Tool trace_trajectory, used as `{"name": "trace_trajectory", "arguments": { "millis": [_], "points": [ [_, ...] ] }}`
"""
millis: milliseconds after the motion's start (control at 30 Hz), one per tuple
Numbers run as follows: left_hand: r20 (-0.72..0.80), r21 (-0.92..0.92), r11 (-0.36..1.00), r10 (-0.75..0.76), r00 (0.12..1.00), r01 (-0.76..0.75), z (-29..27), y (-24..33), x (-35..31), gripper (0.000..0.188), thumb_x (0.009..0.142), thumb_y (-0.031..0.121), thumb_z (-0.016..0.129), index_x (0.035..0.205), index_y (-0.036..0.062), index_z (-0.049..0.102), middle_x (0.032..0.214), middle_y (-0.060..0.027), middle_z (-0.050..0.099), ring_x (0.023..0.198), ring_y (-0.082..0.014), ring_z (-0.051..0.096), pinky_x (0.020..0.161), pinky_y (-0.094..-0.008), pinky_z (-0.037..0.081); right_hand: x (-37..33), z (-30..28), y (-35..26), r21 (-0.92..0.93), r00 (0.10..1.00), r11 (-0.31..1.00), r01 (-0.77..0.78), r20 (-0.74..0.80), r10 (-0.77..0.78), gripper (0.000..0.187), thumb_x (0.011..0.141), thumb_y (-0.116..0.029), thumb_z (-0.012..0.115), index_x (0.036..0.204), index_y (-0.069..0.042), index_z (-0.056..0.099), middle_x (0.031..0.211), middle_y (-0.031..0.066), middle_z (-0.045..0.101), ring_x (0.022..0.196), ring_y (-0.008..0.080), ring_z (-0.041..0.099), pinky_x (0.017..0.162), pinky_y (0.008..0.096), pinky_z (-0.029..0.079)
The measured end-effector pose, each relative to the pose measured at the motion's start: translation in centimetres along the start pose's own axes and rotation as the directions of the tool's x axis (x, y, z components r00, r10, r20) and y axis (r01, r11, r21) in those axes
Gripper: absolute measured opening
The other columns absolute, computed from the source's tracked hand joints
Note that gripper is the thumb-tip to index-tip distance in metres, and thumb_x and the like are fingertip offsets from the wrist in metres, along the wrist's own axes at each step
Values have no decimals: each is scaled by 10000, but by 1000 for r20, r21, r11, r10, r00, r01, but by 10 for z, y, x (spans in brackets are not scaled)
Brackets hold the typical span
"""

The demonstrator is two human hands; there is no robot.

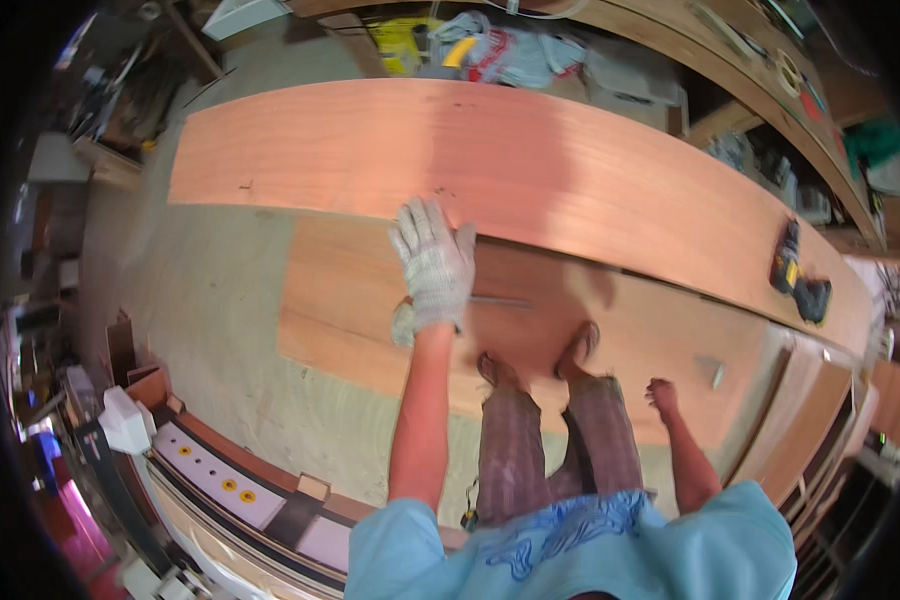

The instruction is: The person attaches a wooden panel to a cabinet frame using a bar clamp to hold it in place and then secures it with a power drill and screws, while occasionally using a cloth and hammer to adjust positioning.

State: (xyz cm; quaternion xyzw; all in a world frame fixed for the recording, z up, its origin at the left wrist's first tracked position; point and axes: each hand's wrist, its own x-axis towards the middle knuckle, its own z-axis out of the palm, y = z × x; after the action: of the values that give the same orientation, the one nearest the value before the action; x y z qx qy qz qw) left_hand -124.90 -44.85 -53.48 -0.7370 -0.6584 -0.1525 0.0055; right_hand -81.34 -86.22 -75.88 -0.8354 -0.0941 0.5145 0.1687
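A long, pale wooden board [310, 140] stretches across the far side in front of me, raised above a plywood sheet [340, 300]. My left hand [433, 265], in a light knit glove, lies flat at the board's near edge with its fingers stretched out. Bare and loosely curled, my right hand [660, 393] hangs over the plywood's right part, apart from the board, with nothing visible in it. Partly behind the left wrist is a rounded greyish thing [403, 325] that I cannot make out. A thin rod [502, 301] lies on the plywood beside it.
A black and yellow cordless drill [788, 262] lies on the board's right end. Plastic bags [515, 55] sit beneath a wooden bench [700, 55] at the back. A long panel with yellow discs [210, 470] lies at lower left. Planks [805, 420] lean at right.
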Motion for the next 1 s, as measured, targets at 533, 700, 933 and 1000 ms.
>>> {"name": "trace_trajectory", "arguments": {
  "millis": [533, 700, 933, 1000],
  "points": [
    [357, -52, 986, 168, 919, -160, -25, 34, -79, 807, 1007, 509, 533, 1614, 47, 270, 1699, -187, 187, 1567, -405, 139, 1252, -559, 114, -95, -278, -225, -881, 275, 271, 387, -170, -946, 645, 845, -10, 674, 1457, -7, 469, 1426, 232, 536, 1360, 423, 478, 1143, 473, 396],
    [385, -292, 956, 137, 913, -20, 14, 54, -189, 544, 994, 387, 573, 1461, 113, 522, 1420, -173, 588, 1368, -337, 500, 1177, -533, 306, -18, -380, -245, -940, 372, -70, 335, 200, -906, 715, 833, -193, 756, 1451, 8, 459, 1336, 241, 582, 1233, 437, 549, 1040, 511, 431],
    [649, 259, 574, -699, 301, 776, 157, -41, -504, 381, 979, 321, 499, 1078, 42, 739, 1107, -226, 715, 1038, -411, 684, 914, -510, 537, 39, -371, -281, -863, 330, -123, 491, 315, -890, 632, 899, -98, 629, 1486, -17, 408, 965, 120, 634, 799, 245, 614, 708, 369, 500],
    [705, 465, 612, -693, 151, 640, 197, -43, -581, 353, 954, 304, 509, 976, 54, 758, 1025, -225, 728, 975, -420, 700, 852, -514, 556, 49, -383, -269, -764, 540, 258, 592, 138, -830, 629, 929, -85, 582, 1512, -13, 357, 927, 70, 599, 752, 158, 569, 663, 304, 481]
  ]
}}
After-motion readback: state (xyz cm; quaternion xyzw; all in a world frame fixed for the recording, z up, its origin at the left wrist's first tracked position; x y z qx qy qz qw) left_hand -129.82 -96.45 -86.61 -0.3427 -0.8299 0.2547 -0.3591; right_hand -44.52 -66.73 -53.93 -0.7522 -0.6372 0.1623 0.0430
